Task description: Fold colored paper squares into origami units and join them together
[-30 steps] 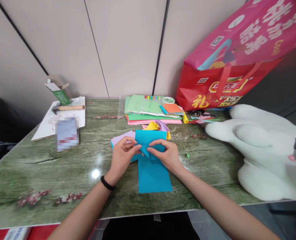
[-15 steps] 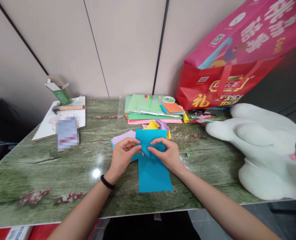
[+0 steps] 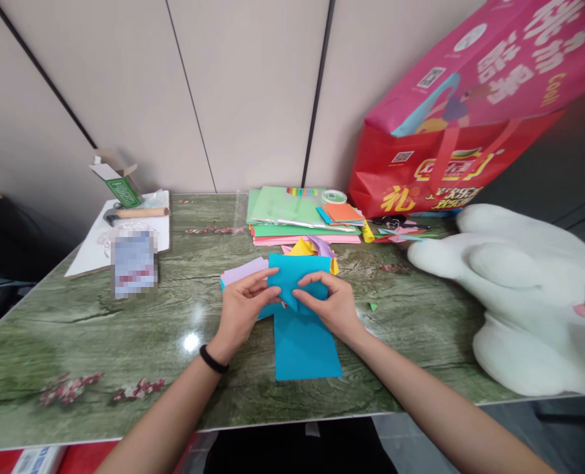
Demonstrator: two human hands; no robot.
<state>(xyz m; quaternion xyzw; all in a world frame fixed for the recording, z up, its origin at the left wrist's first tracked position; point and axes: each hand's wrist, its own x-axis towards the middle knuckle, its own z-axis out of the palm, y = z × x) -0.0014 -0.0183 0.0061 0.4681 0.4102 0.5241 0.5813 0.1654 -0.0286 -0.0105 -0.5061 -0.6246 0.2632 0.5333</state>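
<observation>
Holding blue paper (image 3: 292,268), left hand (image 3: 243,303), right hand (image 3: 336,303)

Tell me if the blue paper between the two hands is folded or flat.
Partly folded: the blue paper comes to a point between the left hand and right hand; its top part looks flat.

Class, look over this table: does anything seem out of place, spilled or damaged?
No spill shows. A hammer lies at the left, an unlikely tool to find on a table with coloured paper. A tiny green scrap also sits loose on the table, to the right of the right hand.
</observation>
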